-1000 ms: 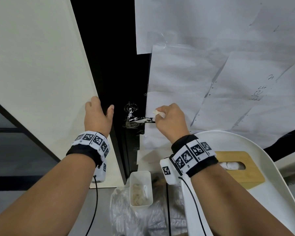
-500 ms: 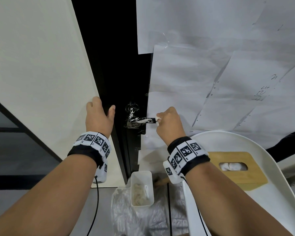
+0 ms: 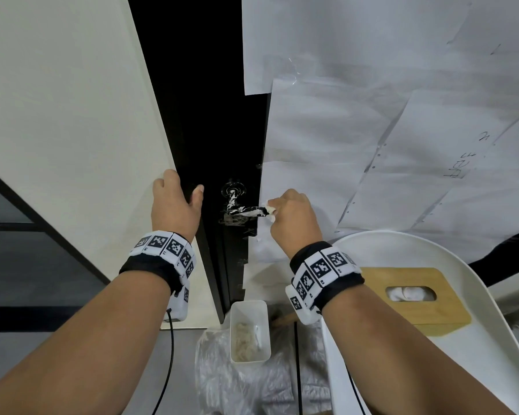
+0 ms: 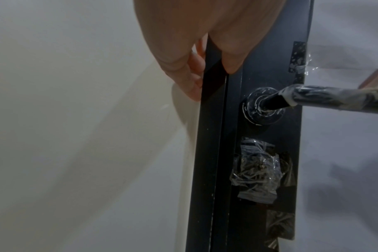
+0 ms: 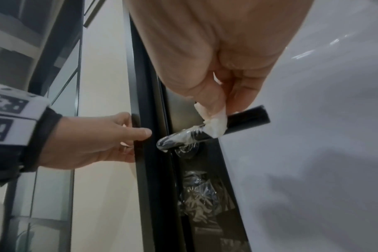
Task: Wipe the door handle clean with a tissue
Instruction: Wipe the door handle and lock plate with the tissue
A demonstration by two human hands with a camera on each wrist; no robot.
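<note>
Indoor room under fit-out: film-wrapped door handle (image 3: 242,209), door (image 3: 210,115) papered with sheets (image 3: 372,130).

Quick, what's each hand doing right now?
Left hand: holding the door edge, fingers behind it, thumb in front.
Right hand: pinching a tissue against the door handle.

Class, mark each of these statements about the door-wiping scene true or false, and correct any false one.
1. The right hand pinches a tissue against the door handle. True.
2. The left hand holds the handle. False: it grips the door edge.
3. The tissue sits at the handle's round base. False: it is near the free end.
4. A wooden tissue box rests on the white tray. True.
</note>
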